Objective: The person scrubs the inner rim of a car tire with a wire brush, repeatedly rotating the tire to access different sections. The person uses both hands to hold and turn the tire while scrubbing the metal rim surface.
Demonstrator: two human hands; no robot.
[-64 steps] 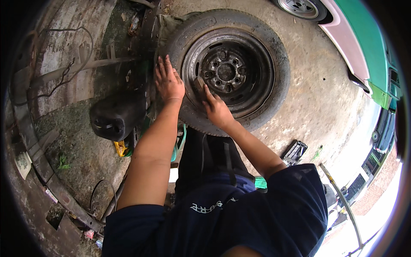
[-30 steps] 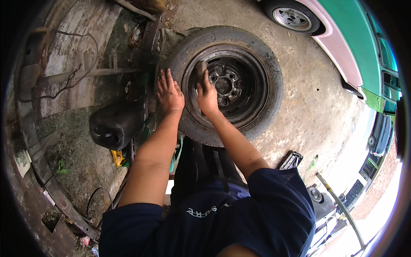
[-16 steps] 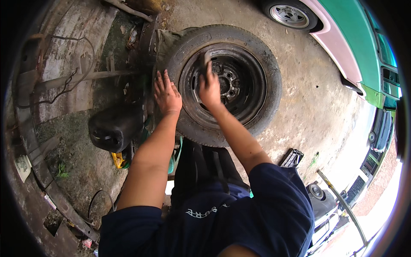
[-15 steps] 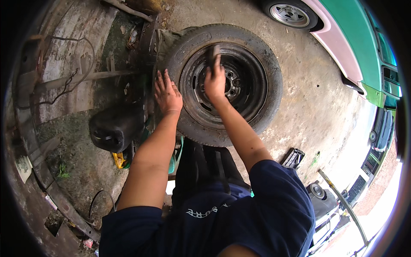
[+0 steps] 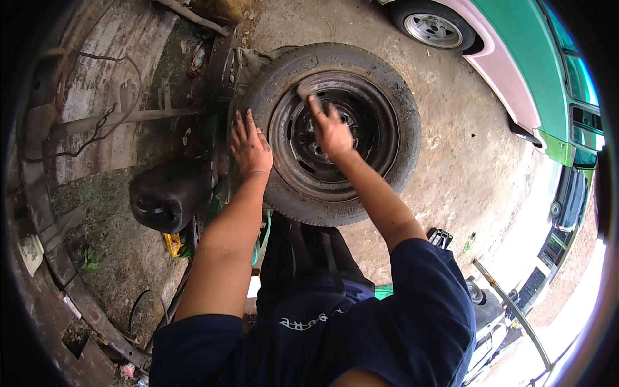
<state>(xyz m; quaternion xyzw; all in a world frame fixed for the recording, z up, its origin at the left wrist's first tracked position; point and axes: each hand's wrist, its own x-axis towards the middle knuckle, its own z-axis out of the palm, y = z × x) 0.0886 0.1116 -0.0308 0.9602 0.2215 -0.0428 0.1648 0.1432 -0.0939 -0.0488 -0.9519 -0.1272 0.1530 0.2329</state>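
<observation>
A worn black tyre point(image 5: 400, 109) on a dark steel rim point(image 5: 374, 129) lies flat on the concrete in front of me. My left hand point(image 5: 248, 145) rests flat, fingers spread, on the tyre's left sidewall. My right hand point(image 5: 329, 126) reaches over the rim's upper left part and grips a small pale object point(image 5: 303, 91) pressed against the rim's inner edge. What that object is, I cannot make out.
A black plastic jerrycan point(image 5: 169, 197) lies left of the tyre beside a metal bar point(image 5: 122, 119) and wires. A green and pink vehicle point(image 5: 516, 71) with its wheel point(image 5: 433, 24) stands at the upper right. A small black tool point(image 5: 440, 237) lies on the concrete at the right.
My right hand has slid from the tyre's lower left sidewall up across the rim to its upper left edge. The left hand has stayed flat on the sidewall.
</observation>
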